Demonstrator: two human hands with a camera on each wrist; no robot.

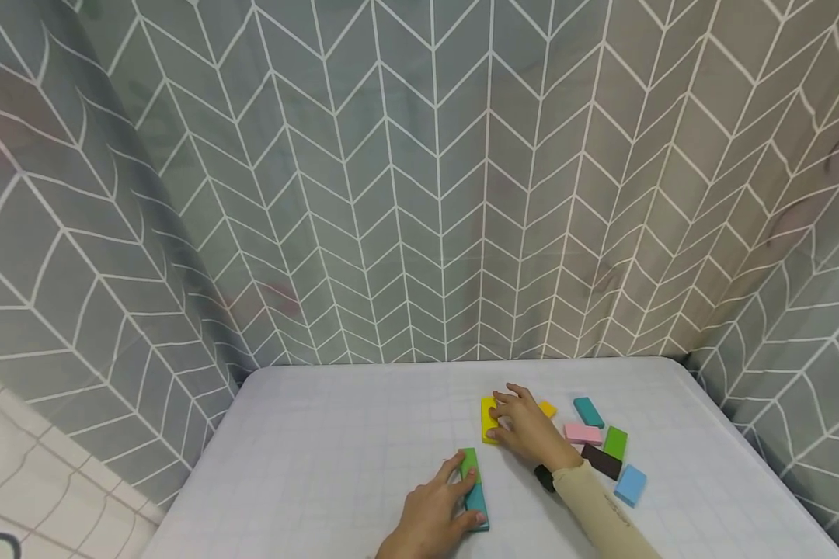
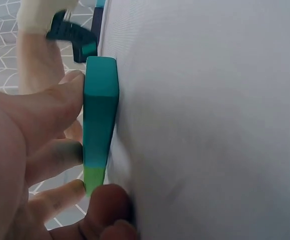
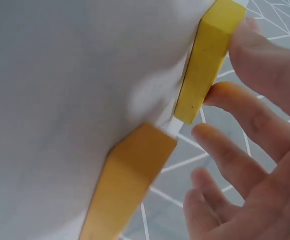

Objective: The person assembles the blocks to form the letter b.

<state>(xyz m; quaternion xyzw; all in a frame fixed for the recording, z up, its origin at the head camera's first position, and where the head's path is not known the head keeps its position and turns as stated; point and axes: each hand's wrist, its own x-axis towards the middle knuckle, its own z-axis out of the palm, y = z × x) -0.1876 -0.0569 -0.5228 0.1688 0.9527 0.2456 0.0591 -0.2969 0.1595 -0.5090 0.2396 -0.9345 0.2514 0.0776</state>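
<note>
From my remote station I report the left grip [image 1: 429, 508] spread, its fingers and thumb resting on a green block [image 1: 469, 460] and a teal block [image 1: 477, 501], which lie end to end in one line on the pale-covered bench [image 1: 335, 435]. The right grip [image 1: 527, 423] is likewise loosely spread, thumb and forefinger touching a yellow block [image 1: 487, 423] ahead of that pair; its other fingers hold nothing. An orange block [image 1: 548, 409] lies just beside the right grip, which hides part of it from the head view. Well to the right I record a loose cluster: a second teal block [image 1: 589, 412] farthest out, a pink block [image 1: 583, 433], a second green block [image 1: 615, 443], a dark brown block [image 1: 601, 462] and a blue block [image 1: 631, 485] nearest the person. Obstruction noted: the right arm's beige sleeve [image 1: 601, 508] crosses between the left grip's pair and this cluster. A grey chevron-patterned curtain [image 1: 405, 194] stands behind the bench.
</note>
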